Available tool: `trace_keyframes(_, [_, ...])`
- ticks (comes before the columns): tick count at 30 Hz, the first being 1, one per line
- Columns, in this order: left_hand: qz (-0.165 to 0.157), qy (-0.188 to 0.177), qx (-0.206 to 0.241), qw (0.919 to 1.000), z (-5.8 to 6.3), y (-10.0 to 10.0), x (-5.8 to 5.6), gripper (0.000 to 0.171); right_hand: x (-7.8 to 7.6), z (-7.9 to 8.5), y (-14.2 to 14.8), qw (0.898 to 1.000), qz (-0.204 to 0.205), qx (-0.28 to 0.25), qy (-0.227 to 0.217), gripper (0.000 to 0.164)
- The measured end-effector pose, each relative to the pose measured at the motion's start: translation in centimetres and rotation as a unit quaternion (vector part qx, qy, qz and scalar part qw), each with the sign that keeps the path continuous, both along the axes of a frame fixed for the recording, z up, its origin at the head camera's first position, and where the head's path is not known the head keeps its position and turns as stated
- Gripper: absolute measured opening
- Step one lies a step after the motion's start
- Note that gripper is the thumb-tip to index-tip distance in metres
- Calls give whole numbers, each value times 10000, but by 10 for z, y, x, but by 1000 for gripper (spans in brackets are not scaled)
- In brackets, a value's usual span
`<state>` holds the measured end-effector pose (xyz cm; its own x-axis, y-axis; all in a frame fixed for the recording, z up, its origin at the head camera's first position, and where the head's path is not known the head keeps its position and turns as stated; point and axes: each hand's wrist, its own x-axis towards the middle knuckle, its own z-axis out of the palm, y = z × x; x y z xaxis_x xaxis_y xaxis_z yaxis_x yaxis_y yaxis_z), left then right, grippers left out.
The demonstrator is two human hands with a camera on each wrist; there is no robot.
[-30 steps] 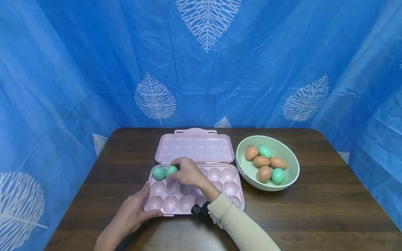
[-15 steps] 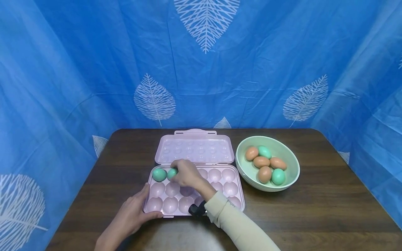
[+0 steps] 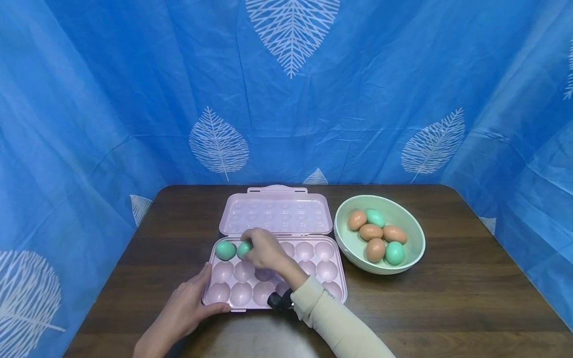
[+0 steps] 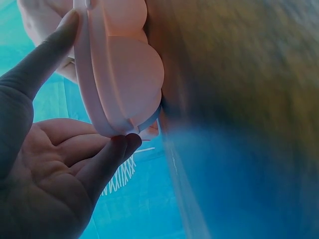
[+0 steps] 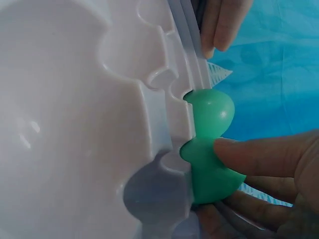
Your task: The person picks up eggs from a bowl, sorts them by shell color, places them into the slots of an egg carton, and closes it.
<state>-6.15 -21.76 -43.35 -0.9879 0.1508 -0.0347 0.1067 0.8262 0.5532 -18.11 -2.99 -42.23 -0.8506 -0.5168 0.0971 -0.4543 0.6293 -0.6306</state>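
A pink plastic egg carton (image 3: 241, 294) lies unfolded on the table, its cups facing up. My left hand (image 3: 183, 306) grips its near left corner, thumb along the front rim and fingertips against the side, as the left wrist view shows. My right hand (image 3: 268, 253) reaches over the cups and pinches a green egg (image 5: 209, 177) between thumb and fingers. That egg sits in the second cup from the left of the back row. Beside it, another green egg (image 3: 226, 250) rests in the back left cup.
The carton's lid (image 3: 276, 214) lies folded back behind the cups. Close to the carton's right side stands a pale green bowl (image 3: 409, 219) holding several brown and green eggs (image 3: 370, 232). A blue curtain with white leaf prints (image 3: 219, 141) hangs behind the dark wooden table (image 3: 452, 278).
My right hand has settled slightly lower with the green egg at its cup. The left hand keeps its grip on the carton. The head view has shifted a little.
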Motion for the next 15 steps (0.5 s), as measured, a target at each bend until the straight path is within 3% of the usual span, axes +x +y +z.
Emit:
trace_keyframes(8, [-102, 169, 18, 9998, -2, 2, 0, 107, 8, 10, 19, 9990, -120, -426, -97, 39])
trace_keyframes(12, [-22, 47, -32, 10000, -2, 1, 0, 109, 8, 14, 33, 9934, -127, -1109, -279, 48])
trace_keyframes(15, [35, -82, -50, 9999, 0, 1, -1, 111, 6, 19, 46, 9827, -176, -1793, -426, 50])
